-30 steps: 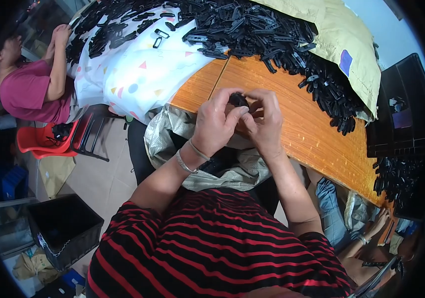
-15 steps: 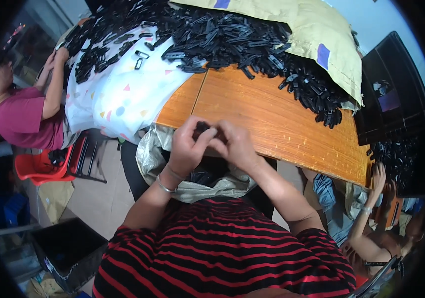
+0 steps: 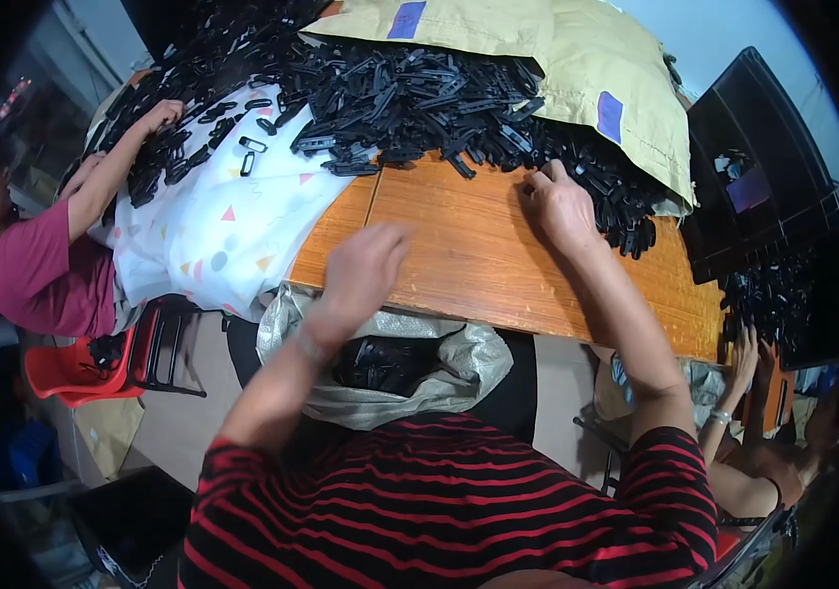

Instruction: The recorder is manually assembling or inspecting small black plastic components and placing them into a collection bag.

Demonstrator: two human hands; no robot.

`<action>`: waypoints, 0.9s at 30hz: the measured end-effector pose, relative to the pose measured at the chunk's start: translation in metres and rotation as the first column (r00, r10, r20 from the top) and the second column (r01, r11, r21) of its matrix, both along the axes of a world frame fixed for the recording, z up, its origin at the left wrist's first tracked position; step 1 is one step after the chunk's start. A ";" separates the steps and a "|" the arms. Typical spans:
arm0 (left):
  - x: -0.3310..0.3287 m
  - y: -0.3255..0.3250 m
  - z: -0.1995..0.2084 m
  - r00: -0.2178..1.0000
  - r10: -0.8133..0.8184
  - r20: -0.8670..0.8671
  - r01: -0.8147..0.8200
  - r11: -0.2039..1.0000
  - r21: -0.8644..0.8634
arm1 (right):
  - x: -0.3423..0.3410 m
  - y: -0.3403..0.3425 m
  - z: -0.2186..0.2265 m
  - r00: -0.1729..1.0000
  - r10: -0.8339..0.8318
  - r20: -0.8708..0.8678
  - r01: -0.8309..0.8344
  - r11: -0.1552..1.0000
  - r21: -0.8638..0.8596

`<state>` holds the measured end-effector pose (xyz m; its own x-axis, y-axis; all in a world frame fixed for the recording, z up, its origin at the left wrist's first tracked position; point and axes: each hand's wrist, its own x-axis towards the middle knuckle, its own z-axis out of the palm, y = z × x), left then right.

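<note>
My right hand (image 3: 565, 208) reaches to the near edge of a pile of small, long black plastic pieces (image 3: 419, 93) on the wooden table (image 3: 459, 245). Its fingers are curled together against the pieces, and what lies between them is hidden. My left hand (image 3: 366, 275) hovers over the table's near edge, smeared by motion, so its grip is unclear. Below it, an open silvery woven sack (image 3: 483, 363) hangs at the table edge by my lap, with dark pieces (image 3: 390, 363) inside.
Yellowish paper sacks (image 3: 616, 69) lie behind the pile. White patterned sheeting (image 3: 213, 226) covers the table's left side. A person in a purple shirt (image 3: 47, 255) handles pieces at left; another person's hand (image 3: 745, 348) is at right, near a black bin (image 3: 763, 167). A red chair (image 3: 76, 368) stands at left.
My hands, earlier together around a small dark thing above the sack, have parted. The right has moved forward and right to the pile; the left is now apart, over the table edge.
</note>
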<state>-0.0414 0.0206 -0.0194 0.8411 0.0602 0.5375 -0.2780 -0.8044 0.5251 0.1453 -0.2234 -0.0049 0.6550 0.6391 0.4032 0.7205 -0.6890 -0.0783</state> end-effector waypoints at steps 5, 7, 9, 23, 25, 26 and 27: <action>0.117 -0.003 -0.002 0.995 -0.019 -0.094 0.035 0.985 0.171 | 0.027 0.001 -0.004 0.999 0.041 0.031 -0.033 0.974 -0.226; 0.141 -0.002 -0.005 0.991 -0.007 -0.135 0.061 0.915 0.399 | 0.028 0.001 -0.004 0.997 0.071 0.028 -0.062 0.968 -0.243; 0.150 -0.001 -0.008 0.993 0.010 -0.119 0.045 0.892 0.450 | 0.020 0.003 0.000 0.982 0.185 -0.024 -0.186 0.965 -0.183; 0.085 -0.003 -0.019 0.996 -0.057 -0.062 0.064 0.990 0.125 | -0.048 0.016 -0.019 0.931 0.321 -0.176 -0.290 0.940 0.178; 0.083 -0.003 -0.018 0.995 -0.064 -0.073 0.072 0.990 0.118 | -0.044 0.015 -0.025 0.947 0.287 -0.144 -0.269 0.954 0.128; 0.082 -0.002 -0.018 0.994 -0.072 -0.083 0.081 0.990 0.118 | -0.043 0.017 -0.025 0.961 0.254 -0.108 -0.246 0.966 0.085; 0.081 -0.002 -0.018 0.994 -0.069 -0.079 0.078 0.990 0.117 | -0.044 0.018 -0.024 0.961 0.257 -0.105 -0.249 0.965 0.082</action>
